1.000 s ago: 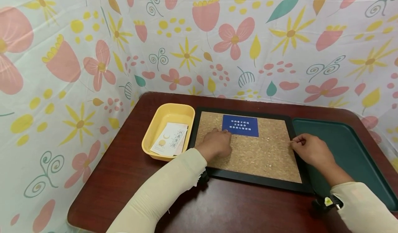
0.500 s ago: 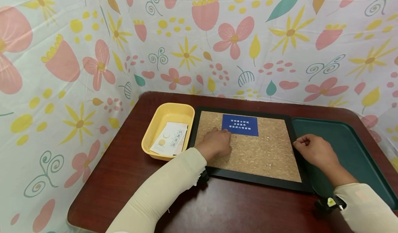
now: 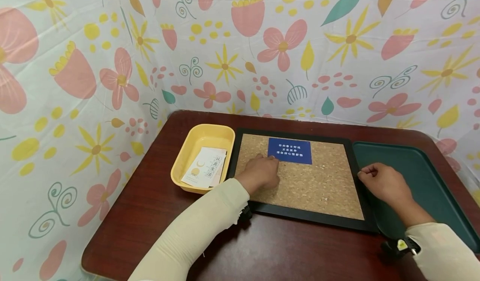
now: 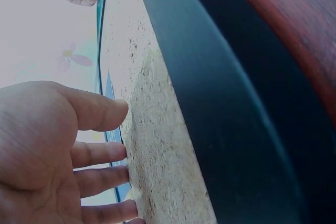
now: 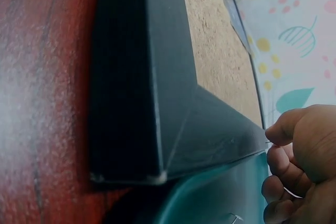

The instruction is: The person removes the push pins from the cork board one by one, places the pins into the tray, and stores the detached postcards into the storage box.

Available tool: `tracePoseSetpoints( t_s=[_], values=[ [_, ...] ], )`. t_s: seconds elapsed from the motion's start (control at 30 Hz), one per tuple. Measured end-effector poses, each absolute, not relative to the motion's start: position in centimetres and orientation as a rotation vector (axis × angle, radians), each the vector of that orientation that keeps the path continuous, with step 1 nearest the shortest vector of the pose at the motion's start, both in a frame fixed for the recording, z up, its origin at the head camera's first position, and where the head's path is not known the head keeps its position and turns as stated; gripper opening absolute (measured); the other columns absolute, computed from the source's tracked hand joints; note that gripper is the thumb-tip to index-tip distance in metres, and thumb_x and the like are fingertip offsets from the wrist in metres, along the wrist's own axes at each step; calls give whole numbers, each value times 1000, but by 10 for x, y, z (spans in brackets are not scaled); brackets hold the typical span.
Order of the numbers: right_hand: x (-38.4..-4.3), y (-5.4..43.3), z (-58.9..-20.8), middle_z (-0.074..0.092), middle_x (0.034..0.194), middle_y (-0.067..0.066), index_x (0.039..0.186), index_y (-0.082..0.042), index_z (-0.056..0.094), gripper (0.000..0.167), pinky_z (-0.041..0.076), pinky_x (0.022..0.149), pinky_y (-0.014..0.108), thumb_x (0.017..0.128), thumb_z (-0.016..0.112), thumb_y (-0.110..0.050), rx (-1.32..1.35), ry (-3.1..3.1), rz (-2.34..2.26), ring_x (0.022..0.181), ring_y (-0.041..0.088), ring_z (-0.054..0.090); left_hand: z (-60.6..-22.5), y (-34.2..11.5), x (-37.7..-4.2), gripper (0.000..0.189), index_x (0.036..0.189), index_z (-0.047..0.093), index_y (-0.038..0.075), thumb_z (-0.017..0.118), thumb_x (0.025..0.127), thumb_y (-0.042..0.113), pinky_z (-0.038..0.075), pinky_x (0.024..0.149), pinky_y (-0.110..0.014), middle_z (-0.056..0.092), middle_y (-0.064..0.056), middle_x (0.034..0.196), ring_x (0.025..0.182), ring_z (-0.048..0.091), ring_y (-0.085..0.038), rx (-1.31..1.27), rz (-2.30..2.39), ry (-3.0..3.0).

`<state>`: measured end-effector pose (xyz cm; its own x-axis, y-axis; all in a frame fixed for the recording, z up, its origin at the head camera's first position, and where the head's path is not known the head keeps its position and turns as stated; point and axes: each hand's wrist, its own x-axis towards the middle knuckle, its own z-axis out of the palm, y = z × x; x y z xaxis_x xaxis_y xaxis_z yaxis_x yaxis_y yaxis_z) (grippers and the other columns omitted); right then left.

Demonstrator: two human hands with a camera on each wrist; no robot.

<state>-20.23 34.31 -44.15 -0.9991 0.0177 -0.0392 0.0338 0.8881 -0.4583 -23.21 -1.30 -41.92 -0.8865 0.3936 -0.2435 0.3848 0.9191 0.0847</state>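
Observation:
My left hand (image 3: 260,171) rests its fingertips on the cork board (image 3: 318,185), at the lower left of a blue card (image 3: 289,151) with white writing. In the left wrist view its fingers (image 4: 100,179) are fairly straight, tips at the card's edge and the cork. My right hand (image 3: 386,185) hovers over the board's right frame bar, beside the green tray (image 3: 405,160). Its thumb and forefinger pinch a small thin pin (image 5: 268,141), of which only a fine dark tip shows in the right wrist view.
A yellow basin (image 3: 202,131) with several printed cards (image 3: 204,166) stands left of the board. In the green tray lies a small thin metal piece (image 5: 236,218). The dark red table (image 3: 285,252) backs onto flowered cloth (image 3: 225,43).
My right hand has shifted slightly right, from the cork's right edge onto the frame bar and tray side. My left hand and the blue card have stayed in place.

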Motion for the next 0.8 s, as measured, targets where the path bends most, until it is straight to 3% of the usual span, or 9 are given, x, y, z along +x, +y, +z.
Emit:
tracePoseSetpoints(
  t_s=[0.43, 0.8],
  values=[
    [-201, 350, -443, 67, 99, 16, 116, 2, 64, 42, 45, 58, 38, 101, 61, -38, 57, 3039, -731, 80, 28, 62, -422, -13, -234, 41, 136, 64, 19, 63, 96, 32, 48, 95, -40, 52, 4, 152, 124, 53, -25, 586, 56, 2835],
    [-204, 344, -445, 66, 102, 18, 119, 2, 63, 45, 46, 59, 40, 102, 59, -39, 66, 3023, -744, 81, 30, 63, -421, -13, -233, 44, 139, 62, 19, 62, 97, 32, 46, 101, -41, 50, 3, 153, 129, 51, -26, 593, 68, 2832]
  ],
)
